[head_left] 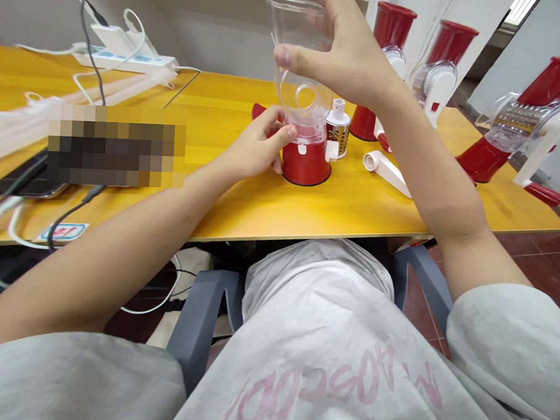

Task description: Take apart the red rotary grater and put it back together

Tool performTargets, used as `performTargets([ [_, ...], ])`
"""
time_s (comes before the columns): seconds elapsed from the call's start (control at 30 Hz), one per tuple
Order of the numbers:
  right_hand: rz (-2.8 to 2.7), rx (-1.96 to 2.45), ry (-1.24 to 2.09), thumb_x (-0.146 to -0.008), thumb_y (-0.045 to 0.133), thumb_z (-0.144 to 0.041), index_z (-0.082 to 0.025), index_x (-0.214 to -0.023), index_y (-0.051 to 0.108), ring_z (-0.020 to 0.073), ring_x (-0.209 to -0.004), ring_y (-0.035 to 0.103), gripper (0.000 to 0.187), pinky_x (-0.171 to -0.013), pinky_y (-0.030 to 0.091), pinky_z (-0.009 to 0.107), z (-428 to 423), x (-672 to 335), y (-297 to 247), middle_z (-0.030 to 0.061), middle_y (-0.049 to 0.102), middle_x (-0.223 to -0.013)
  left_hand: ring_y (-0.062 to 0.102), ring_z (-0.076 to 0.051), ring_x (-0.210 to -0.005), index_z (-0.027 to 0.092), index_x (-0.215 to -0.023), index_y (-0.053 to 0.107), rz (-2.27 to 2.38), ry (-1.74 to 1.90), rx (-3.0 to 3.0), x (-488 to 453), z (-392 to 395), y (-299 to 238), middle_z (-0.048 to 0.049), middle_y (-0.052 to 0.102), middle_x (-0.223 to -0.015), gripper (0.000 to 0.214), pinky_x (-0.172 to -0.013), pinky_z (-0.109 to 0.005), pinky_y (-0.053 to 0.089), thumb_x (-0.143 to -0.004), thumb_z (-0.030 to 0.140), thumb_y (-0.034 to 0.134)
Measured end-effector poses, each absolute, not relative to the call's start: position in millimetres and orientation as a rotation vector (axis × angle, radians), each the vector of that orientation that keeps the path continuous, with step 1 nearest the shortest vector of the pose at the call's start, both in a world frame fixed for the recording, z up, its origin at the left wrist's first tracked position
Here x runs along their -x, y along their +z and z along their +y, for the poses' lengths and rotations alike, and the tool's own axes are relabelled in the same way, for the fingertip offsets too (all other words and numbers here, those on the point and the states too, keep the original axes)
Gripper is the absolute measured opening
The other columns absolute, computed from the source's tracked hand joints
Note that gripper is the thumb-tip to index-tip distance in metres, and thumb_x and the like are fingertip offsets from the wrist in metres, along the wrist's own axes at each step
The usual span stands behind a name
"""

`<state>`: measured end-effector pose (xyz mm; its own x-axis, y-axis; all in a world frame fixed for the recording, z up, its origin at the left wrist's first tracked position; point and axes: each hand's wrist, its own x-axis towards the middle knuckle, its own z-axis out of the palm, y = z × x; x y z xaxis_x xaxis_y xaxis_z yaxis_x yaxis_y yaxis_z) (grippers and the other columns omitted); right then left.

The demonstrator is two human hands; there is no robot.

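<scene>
Head view is centred on the desk (243, 208), where an incomplete rotary grater is placed upright between both hands. Its clear housing (297, 90) is seen seated on the red base (307, 165), so this joining seems to be done; whether it is locked cannot be judged. The grip of the left hand (262, 138) is closed around the left side of this joint. The grip of the right hand (345, 58) is spread wide in front of the clear hopper (297, 31), and whether the plastic is touched cannot be told. The grater drum (339, 135) is placed just behind the base, to the right, and the white crank handle (389, 172) is laid near it; these two are not yet fitted, and seem to be what is left, judging from the three other rotary graters (516, 121).

The right fingertips are cut off by the upper edge. Behind the left hand, a red part (257, 112) is mostly hidden and cannot be identified. At the left, one patch is pixelated, so its content cannot be made out.
</scene>
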<state>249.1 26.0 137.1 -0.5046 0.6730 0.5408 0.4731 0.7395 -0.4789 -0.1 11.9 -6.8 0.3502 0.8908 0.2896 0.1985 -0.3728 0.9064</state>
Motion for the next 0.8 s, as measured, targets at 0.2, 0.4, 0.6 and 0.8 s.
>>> performTargets([
  [0.2, -2.214, 0.765, 0.187, -0.103, 0.086, -0.007, -0.013, -0.163, 0.077, 0.0236, -0.171, 0.065, 0.061, -0.131, 0.069, 0.030, 20, -244, 132, 0.0088, 0.074, -0.181, 0.092, -0.042, -0.102, 0.028, -0.144, 0.078, 0.897, 0.935, -1.785, 8, 21, -9, -0.0121, 0.084, -0.117, 0.095, -0.084, -0.051, 0.079, -0.088, 0.096, 0.112],
  [0.4, -2.116, 0.970, 0.053, -0.100, 0.079, 0.003, -0.011, -0.162, 0.073, 0.0227, -0.167, 0.059, 0.063, -0.142, 0.062, 0.034, -10, -227, 129, 0.0134, 0.073, -0.176, 0.089, -0.055, -0.129, 0.029, -0.147, 0.083, 0.816, 0.923, -1.814, 7, 14, -7, -0.0171, 0.086, -0.146, 0.099, -0.083, -0.052, 0.084, -0.074, 0.074, 0.130],
  [0.6, -2.042, 1.047, 0.056, -0.106, 0.079, 0.006, -0.017, -0.160, 0.071, 0.0240, -0.166, 0.054, 0.059, -0.142, 0.059, 0.033, -18, -213, 123, 0.0159, 0.070, -0.176, 0.083, -0.058, -0.143, 0.027, -0.146, 0.082, 0.861, 0.985, -1.806, 3, 8, -9, -0.0176, 0.084, -0.151, 0.094, -0.093, -0.055, 0.085, -0.074, 0.064, 0.130],
  [0.8, -2.191, 0.866, 0.120, -0.102, 0.079, -0.015, -0.022, -0.161, 0.070, 0.0228, -0.172, 0.060, 0.060, -0.140, 0.063, 0.033, -8, -241, 128, 0.0102, 0.072, -0.180, 0.069, -0.061, -0.169, 0.025, -0.148, 0.077, 0.996, 1.094, -1.982, -7, -3, -7, -0.0175, 0.084, -0.159, 0.096, -0.141, -0.069, 0.064, -0.076, 0.066, 0.127],
])
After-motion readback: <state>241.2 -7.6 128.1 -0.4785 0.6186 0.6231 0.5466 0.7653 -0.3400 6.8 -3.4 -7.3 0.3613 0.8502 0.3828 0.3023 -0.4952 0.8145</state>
